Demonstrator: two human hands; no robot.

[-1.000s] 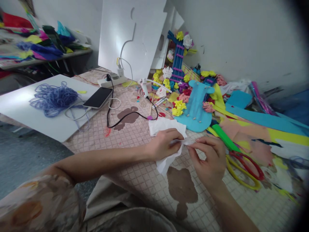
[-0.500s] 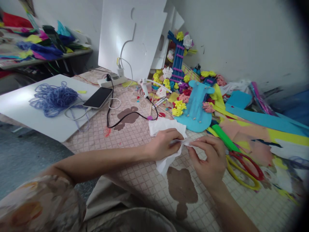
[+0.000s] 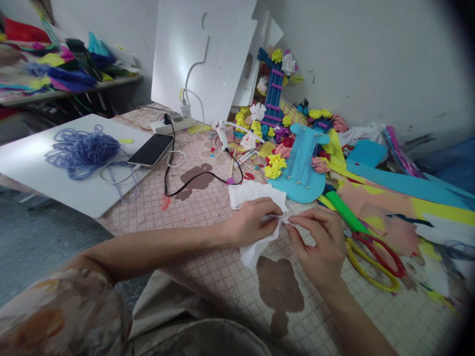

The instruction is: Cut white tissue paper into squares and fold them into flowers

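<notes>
White crepe-like paper (image 3: 256, 252) is gathered between my two hands above the tiled-pattern table. My left hand (image 3: 256, 222) is closed around the bunched middle, and loose paper spreads out above and below it. With thumb and forefinger, my right hand (image 3: 321, 242) pinches the tip of the same paper. Just right of that hand lie scissors (image 3: 378, 259) with red and yellow handles, beside a bright green strip (image 3: 347, 211). Beyond the hands is a light-blue harp-like cut-out (image 3: 302, 163) with yellow paper flowers (image 3: 274, 166) at its left edge.
A white glue gun (image 3: 221, 136) trails a black cord across the table. At left, a phone (image 3: 151, 150) and tangled purple yarn (image 3: 87, 151) rest on a white board (image 3: 74, 193). A power strip (image 3: 172, 123) sits behind. Coloured paper strips (image 3: 411, 185) cover the right side.
My right hand has shifted very slightly left, its fingertips closer to my left hand at the paper's tip. My left hand stays in place.
</notes>
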